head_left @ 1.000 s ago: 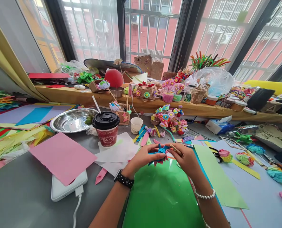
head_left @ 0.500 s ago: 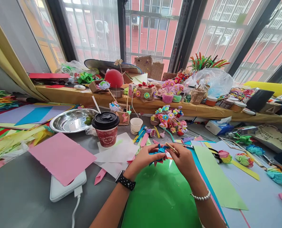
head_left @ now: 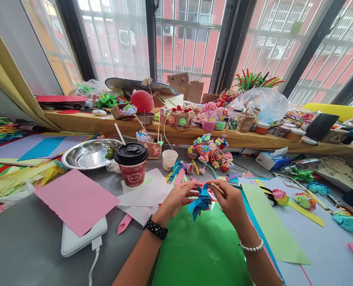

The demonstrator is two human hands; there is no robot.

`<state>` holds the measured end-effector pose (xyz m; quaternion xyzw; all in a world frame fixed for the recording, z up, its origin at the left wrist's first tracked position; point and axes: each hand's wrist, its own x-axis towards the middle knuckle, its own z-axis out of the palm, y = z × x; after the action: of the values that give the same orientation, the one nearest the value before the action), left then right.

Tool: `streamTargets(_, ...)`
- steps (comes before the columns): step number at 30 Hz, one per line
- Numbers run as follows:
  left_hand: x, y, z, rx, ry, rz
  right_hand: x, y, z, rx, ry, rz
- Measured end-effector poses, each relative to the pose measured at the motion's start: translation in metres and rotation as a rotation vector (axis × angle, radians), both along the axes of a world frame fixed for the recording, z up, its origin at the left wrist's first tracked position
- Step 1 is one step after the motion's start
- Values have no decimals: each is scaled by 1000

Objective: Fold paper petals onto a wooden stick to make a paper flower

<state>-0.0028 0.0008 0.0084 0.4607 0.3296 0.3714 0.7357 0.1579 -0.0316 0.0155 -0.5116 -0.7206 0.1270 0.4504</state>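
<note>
Above a green glossy surface [head_left: 206, 246], a folded blue paper flower [head_left: 202, 201] with some pink-red points is held between my hands. My left hand [head_left: 178, 200], with a black dotted watch band at its wrist, has its fingers around the flower's left and far side; the fingertips are partly hidden behind the petals. My right hand [head_left: 229, 198], wearing a silver bead bracelet, pinches a thin wooden stick [head_left: 218, 188] close to the flower. Whether the stick's tip touches the paper I cannot make out. Beside my left hand lie white paper sheets [head_left: 143, 194].
Left of me are a pink sheet [head_left: 76, 202] on a white power bank [head_left: 83, 240], a lidded coffee cup [head_left: 131, 165] and a metal plate [head_left: 83, 157]. A small paper cup [head_left: 169, 159] stands ahead. Green paper [head_left: 274, 222] and paper flowers [head_left: 305, 201] lie right.
The blue paper flower has turned so more blue petals face me and hang lower. My left fingers have loosened and shifted behind it. My right hand keeps the stick.
</note>
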Motion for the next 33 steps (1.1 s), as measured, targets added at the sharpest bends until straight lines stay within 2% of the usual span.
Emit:
streamTargets(5, 4, 1, -6, 46, 78, 50, -8, -4, 2, -6, -20, 53)
streamTargets(12, 9, -2, -6, 71, 12, 82, -10, -4, 0, -18, -14, 14)
streamTargets(17, 9, -3, -4, 57, -49, 62, -9, -2, -2, -75, 56, -12)
streamTargets(20, 10, -3, -6, 45, -64, 52, -8, -2, -1, -82, 29, -33)
streamTargets(26, 12, -1, -9, 79, -2, 74, -10, -3, 1, -29, -54, -15)
streamTargets(33, 12, -1, -7, 86, 32, 127, -13, -2, -1, 121, -94, 29)
